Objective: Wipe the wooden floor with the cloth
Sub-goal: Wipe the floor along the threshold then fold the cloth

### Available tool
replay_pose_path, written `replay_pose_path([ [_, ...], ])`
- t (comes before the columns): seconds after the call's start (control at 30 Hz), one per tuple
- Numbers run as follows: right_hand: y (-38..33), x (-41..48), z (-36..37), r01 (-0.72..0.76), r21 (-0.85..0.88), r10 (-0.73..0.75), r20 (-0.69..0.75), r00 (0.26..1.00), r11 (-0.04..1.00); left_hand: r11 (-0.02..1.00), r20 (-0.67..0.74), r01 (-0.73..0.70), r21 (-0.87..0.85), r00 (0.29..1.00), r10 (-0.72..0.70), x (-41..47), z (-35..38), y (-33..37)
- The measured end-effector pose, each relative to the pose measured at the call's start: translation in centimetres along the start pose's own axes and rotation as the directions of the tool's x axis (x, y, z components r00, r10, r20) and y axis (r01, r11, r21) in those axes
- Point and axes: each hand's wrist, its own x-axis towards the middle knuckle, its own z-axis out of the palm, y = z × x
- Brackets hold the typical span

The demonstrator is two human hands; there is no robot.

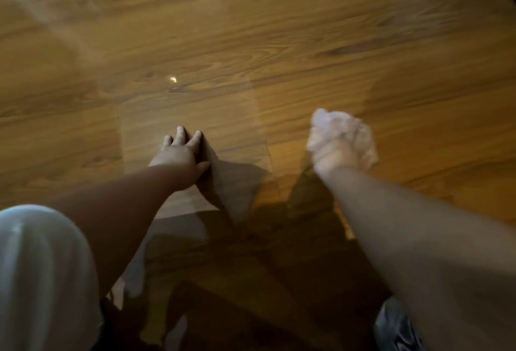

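Knee (42, 267) lower left | left hand (180, 156) flat, fingers (181, 133) straight, on glossy wooden floor (279, 43) | right hand (333, 156) grips cloth (361, 138)

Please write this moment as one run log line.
left hand: open, rests on wooden floor | right hand: grips bunched cloth | view: blurred

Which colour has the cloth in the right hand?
White; the cloth shows in the head view, bunched in the right hand.
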Motion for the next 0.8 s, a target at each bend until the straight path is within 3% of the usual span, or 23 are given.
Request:
replay_pose_path([
  [0.03, -0.2, -1.6, 1.2, 0.157, -0.064, -0.151, 0.082, 0.985, 0.986, 1.0, 0.008, -0.001, -0.004, 1.0, 0.001, -0.8, 0.6, 0.7],
  [0.07, -0.1, -3.7, 2.5, 0.38, -0.127, -0.347, 0.221, 0.911, 0.916, 1.0, 0.024, -0.01, -0.001, 1.0, 0.01, -1.6, 1.1, 1.3],
  [0.13, 0.9, -7.5, 4.3, 0.745, -0.103, -0.634, 0.458, 0.624, 0.659, 0.999, 0.053, -0.04, 0.022, 0.998, 0.039, -3.3, 1.9, 2.6],
  [0.2, 2.6, -9.7, 4.6, 0.918, -0.047, -0.74, 0.575, 0.348, 0.394, 0.999, 0.064, -0.037, 0.034, 0.997, 0.035, -4.5, 2.9, 3.6],
  [0.23, 4.0, -9.4, 4.3, 0.954, -0.066, -0.756, 0.594, 0.274, 0.294, 0.999, 0.052, -0.026, 0.035, 0.998, 0.024, -5.1, 3.4, 4.4],
  [0.27, 4.8, -8.5, 4.1, 0.958, -0.104, -0.756, 0.593, 0.277, 0.269, 0.999, 0.045, -0.019, 0.034, 0.999, 0.017, -5.3, 3.5, 4.5],
  [0.3, 6.5, -7.2, 3.3, 0.937, -0.172, -0.742, 0.574, 0.347, 0.305, 1.0, 0.047, -0.02, 0.017, 0.999, 0.02, -5.9, 4.0, 5.2],
  [0.33, 8.5, -5.8, 2.3, 0.879, -0.256, -0.706, 0.523, 0.477, 0.403, 0.999, 0.067, -0.026, 0.018, 0.997, 0.025, -6.6, 4.6, 5.8],
  [0.4, 11.6, -2.5, -0.2, 0.6, -0.368, -0.528, 0.285, 0.8, 0.71, 0.997, 0.115, -0.045, 0.06, 0.993, 0.038, -8.1, 5.5, 6.7],
  [0.43, 12.6, -0.7, -1.4, 0.399, -0.382, -0.352, 0.189, 0.917, 0.834, 0.996, 0.126, -0.041, 0.074, 0.992, 0.031, -8.5, 5.9, 7.1],
  [0.47, 13.2, 0.9, -2.6, 0.206, -0.37, -0.152, 0.17, 0.974, 0.906, 0.996, 0.123, -0.031, 0.082, 0.992, 0.021, -8.8, 6.0, 7.5],
  [0.53, 13.2, 2.3, -4.1, 0.031, -0.354, 0.067, 0.262, 0.963, 0.935, 0.996, 0.103, -0.003, 0.089, 0.995, -0.006, -9.1, 6.0, 8.8],
  [0.57, 12.6, 2.2, -4.1, 0.06, -0.379, 0.057, 0.289, 0.955, 0.923, 0.996, 0.087, 0.004, 0.089, 0.996, -0.011, -9.2, 5.7, 9.5],
  [0.63, 11.2, 0.2, -3.2, 0.296, -0.419, -0.143, 0.359, 0.922, 0.859, 0.999, 0.09, -0.011, 0.041, 0.996, 0.008, -9.7, 5.7, 11.0],
  [0.7, 9.5, -2.8, -1.7, 0.578, -0.342, -0.405, 0.459, 0.791, 0.741, 0.998, 0.101, -0.055, 0.041, 0.994, 0.05, -10.1, 5.9, 12.4],
  [0.73, 8.8, -4.4, -0.7, 0.653, -0.273, -0.468, 0.511, 0.721, 0.707, 0.995, 0.105, -0.078, 0.058, 0.992, 0.072, -10.4, 5.9, 12.7],
  [0.8, 7.7, -7.7, 0.7, 0.682, -0.148, -0.451, 0.648, 0.614, 0.716, 0.993, 0.136, -0.112, 0.025, 0.985, 0.107, -11.3, 6.2, 13.2],
])
